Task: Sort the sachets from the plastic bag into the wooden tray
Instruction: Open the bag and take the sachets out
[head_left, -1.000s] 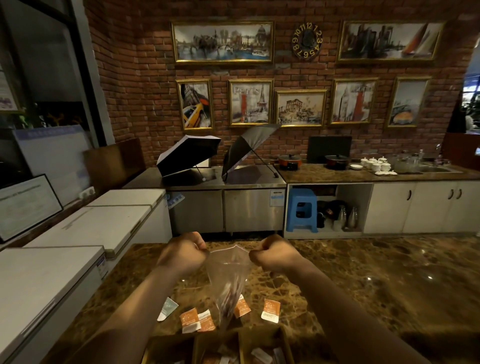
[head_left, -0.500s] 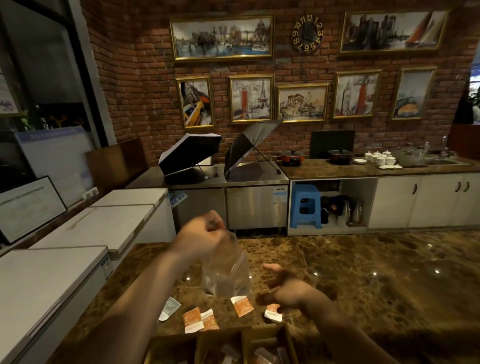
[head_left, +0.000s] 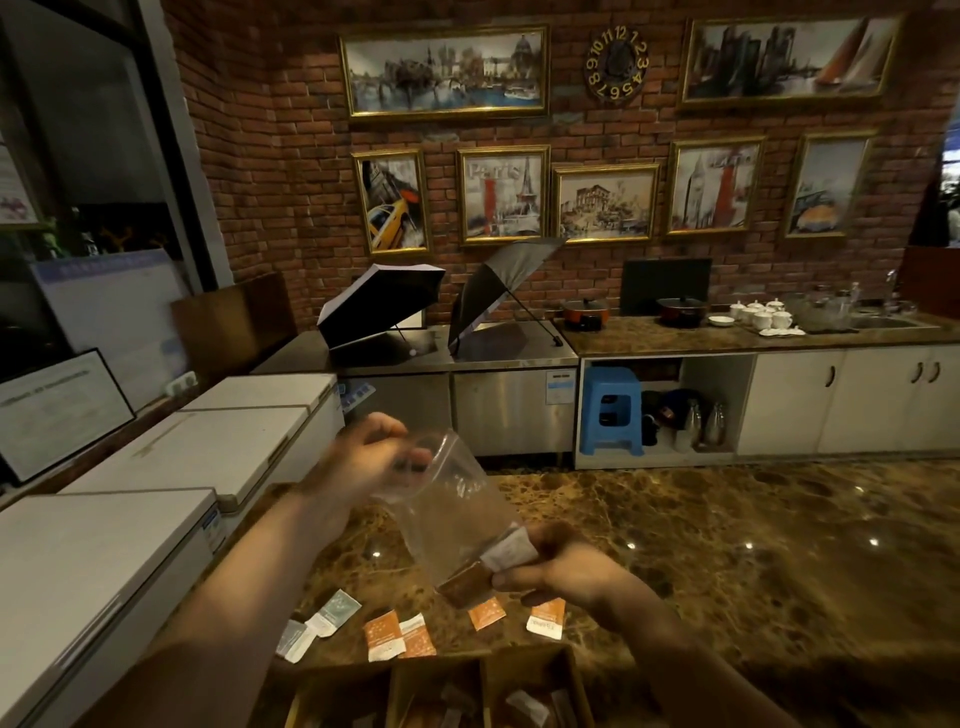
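Observation:
I hold a clear plastic bag (head_left: 457, 514) tilted in the air above the marble counter. My left hand (head_left: 371, 457) pinches its upper end. My right hand (head_left: 558, 569) grips its lower end, where a white sachet (head_left: 509, 551) and a brown sachet (head_left: 467, 584) sit inside. Orange-and-white sachets (head_left: 397, 634) and pale green sachets (head_left: 332, 613) lie loose on the counter below the bag. The wooden tray (head_left: 485, 686) with compartments is at the bottom edge, with several sachets in it, dimly lit.
The brown marble counter (head_left: 727, 545) stretches to the right. White chest freezers (head_left: 156, 478) stand to the left. Across the aisle are a steel unit with two open umbrellas (head_left: 384, 301), a blue stool (head_left: 613, 410) and white cabinets.
My right hand let go of the bag's top, dropped to the counter, then rose to grip the bag's lower end. My left hand lifted and tilted the bag.

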